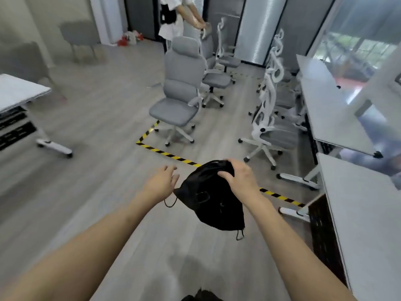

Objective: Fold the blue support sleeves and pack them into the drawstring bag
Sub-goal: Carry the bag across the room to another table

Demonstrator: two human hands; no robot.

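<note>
A black drawstring bag point(211, 198) hangs in the air in front of me, above the grey floor. My right hand point(239, 178) grips its gathered top. My left hand point(161, 183) is just left of the bag with fingers spread, near or touching its left corner; I cannot tell whether it holds the fabric. A thin cord loops down from the bag's left corner and another from its bottom right. No blue support sleeves are visible.
Grey office chairs point(178, 98) stand ahead inside yellow-black floor tape point(171, 156). White tables point(360, 203) line the right side, and another table point(19, 92) is at the left. A person point(173, 20) stands at the far end by a chair.
</note>
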